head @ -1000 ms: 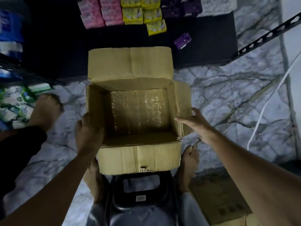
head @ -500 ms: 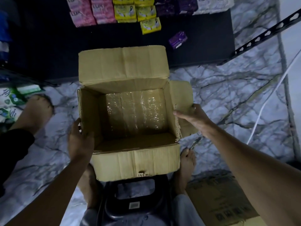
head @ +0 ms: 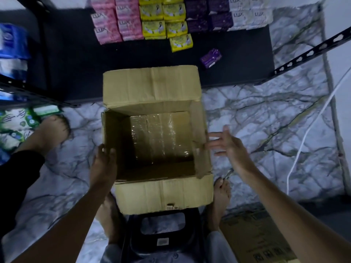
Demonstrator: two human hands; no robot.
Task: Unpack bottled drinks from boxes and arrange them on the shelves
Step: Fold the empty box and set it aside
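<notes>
An open cardboard box [head: 161, 194] stands on the marble floor between my bare feet, its far flap folded back. Only a taped bottom [head: 161, 137] shows inside; no bottles are visible. My left hand [head: 103, 164] grips the box's left wall, fingers curled over the rim. Just right of the box's upright right flap hovers my right hand [head: 228, 147], blurred, fingers spread, holding nothing. The low black shelf [head: 76, 54] lies beyond the box.
Rows of pink, yellow, purple and white soap packs [head: 171, 19] line the shelf's back, with one loose purple pack [head: 211, 57]. A black stool [head: 163, 234] sits under me. Another person's foot [head: 51, 133] is at left, flattened cardboard [head: 256, 240] lower right, a white cable [head: 307, 130] at right.
My right hand has let go of the right flap and moved off to the right, and the flap now stands upright. The left hand keeps its hold on the left wall.
</notes>
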